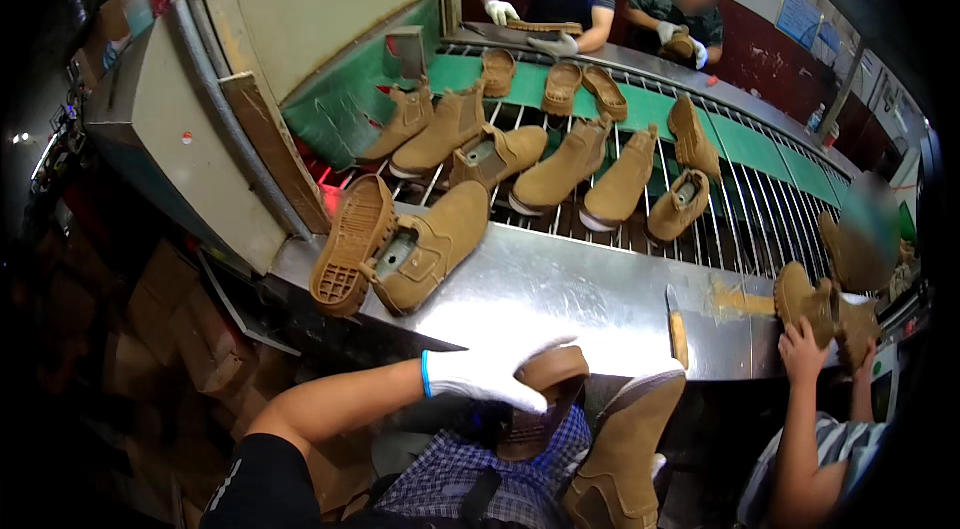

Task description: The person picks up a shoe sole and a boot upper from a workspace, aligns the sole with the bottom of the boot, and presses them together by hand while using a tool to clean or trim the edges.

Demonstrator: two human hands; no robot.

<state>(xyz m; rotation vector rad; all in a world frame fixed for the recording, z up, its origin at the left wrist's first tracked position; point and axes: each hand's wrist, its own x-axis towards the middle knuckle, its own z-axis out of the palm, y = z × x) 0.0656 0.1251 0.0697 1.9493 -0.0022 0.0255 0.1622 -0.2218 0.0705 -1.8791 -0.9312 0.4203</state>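
My left hand (490,375), in a white knit glove with a blue cuff, grips a brown shoe sole (556,369) just off the near edge of the metal ledge. To its right, a tan ankle boot (625,449) is held toe up with its shaft toward my lap. My right hand (658,466) is mostly hidden behind this boot; only bits of white glove show at its sides. On the ledge to the left, a loose brown sole (352,247) with a gridded inside leans against a tan boot (432,247) lying on its side.
A metal ledge (540,274) borders a rod conveyor (735,219) carrying several tan boots and soles. A wooden-handled knife (677,334) lies on the ledge. Two gloved people work across the conveyor; another person's bare hands (803,354) hold boots at right. Cardboard boxes (190,329) stand lower left.
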